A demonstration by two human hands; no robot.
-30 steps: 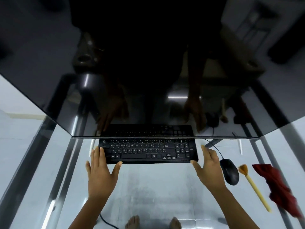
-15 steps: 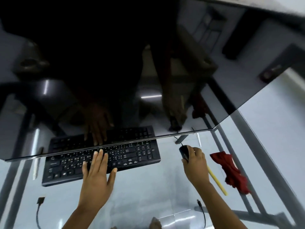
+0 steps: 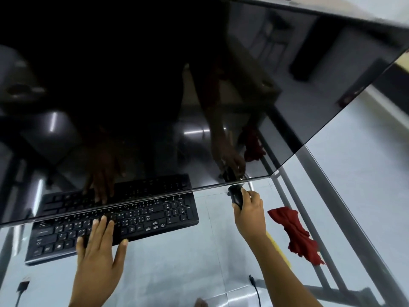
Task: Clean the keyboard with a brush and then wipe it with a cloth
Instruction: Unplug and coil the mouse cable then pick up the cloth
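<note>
A black keyboard lies on the glass table, its far edge under a large dark monitor. My left hand rests flat on the keyboard's left-middle keys, fingers spread. My right hand is closed around the black mouse to the right of the keyboard, close under the monitor's lower edge. A yellow brush handle shows just right of my right forearm; its bristle end is hidden by the arm. A crumpled red cloth lies further right, by the table's metal frame.
The big dark monitor overhangs the back of the table and mirrors my hands. Loose cable ends lie near the front edge: one at the right, one at the left. The metal table frame runs along the right side.
My view has swung right. My left hand went from the keyboard's left corner onto its keys. My right hand left the keyboard's right edge, took the mouse and pushed it toward the monitor.
</note>
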